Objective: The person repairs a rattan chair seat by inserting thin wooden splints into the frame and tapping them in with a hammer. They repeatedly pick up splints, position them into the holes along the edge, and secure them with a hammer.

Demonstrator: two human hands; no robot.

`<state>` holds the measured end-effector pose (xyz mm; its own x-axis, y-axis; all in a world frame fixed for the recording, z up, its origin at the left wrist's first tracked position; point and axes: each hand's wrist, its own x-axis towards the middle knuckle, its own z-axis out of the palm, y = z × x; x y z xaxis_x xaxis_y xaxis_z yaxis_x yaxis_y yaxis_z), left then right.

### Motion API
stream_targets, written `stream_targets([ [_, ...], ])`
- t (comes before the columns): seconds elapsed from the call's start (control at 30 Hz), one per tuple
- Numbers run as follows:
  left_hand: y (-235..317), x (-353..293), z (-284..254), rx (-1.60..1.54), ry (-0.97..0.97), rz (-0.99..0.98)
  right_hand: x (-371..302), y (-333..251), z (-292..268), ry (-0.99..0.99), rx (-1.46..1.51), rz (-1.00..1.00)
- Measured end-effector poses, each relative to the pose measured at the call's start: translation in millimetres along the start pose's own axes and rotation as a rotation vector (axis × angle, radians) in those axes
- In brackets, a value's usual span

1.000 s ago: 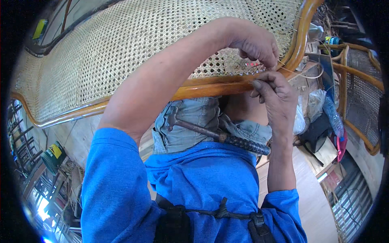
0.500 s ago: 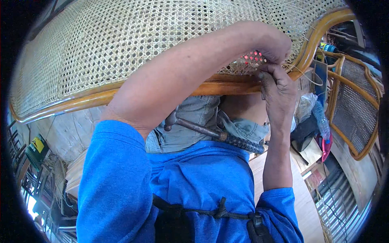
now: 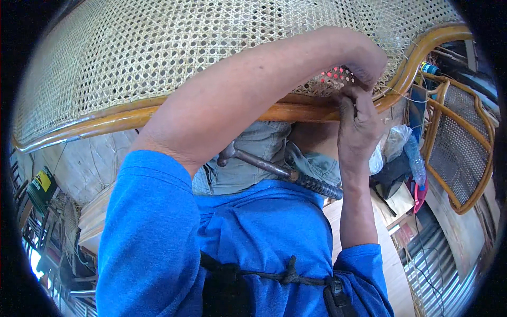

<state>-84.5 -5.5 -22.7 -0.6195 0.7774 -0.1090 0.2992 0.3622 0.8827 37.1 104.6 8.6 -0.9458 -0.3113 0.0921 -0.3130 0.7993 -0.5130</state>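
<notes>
A woven cane panel point(image 3: 174, 58) in a curved brown rattan frame point(image 3: 301, 112) lies across the far side of my lap. My left arm reaches over it. My left hand point(image 3: 369, 61) is bent down at the panel's near right corner, its fingers mostly hidden behind the wrist. Just below it, my right hand point(image 3: 362, 124) is closed in a pinch at the frame's inner edge; what lies between its fingertips is hidden. A thin loose cane strand point(image 3: 404, 96) arcs out over the frame beside my right hand.
A hammer point(image 3: 264, 165) rests across my lap. To the right stand another rattan piece with cane mesh point(image 3: 458, 148), a clear plastic bottle point(image 3: 415, 161) and a plastic bag point(image 3: 397, 141). A green and yellow container point(image 3: 41, 187) sits at the left.
The loose strand's loop has opened out into a flatter arc toward the right. Both hands stay at the same corner, with my left wrist slightly farther right.
</notes>
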Motion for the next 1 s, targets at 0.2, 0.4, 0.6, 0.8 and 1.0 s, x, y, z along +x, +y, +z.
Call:
stream_targets([
  [0.2,7,-1,2,0.035,0.018,-0.037,-2,-1,-3,-0.042,-0.036,-0.033],
  [0.4,19,1,5,-0.009,-0.060,0.034,-2,-7,-6,-0.082,-0.228,-0.056],
  [0.6,35,9,6,0.035,-0.288,-0.019,-3,0,-8,-0.113,-0.277,-0.226],
  [0.8,51,1,-7,0.044,-0.401,-0.126,-6,5,-6,-0.070,-0.246,-0.207],
  [1.0,48,-9,-7,-0.126,-0.281,-0.192,3,3,-9,-0.157,-0.279,-0.143],
])
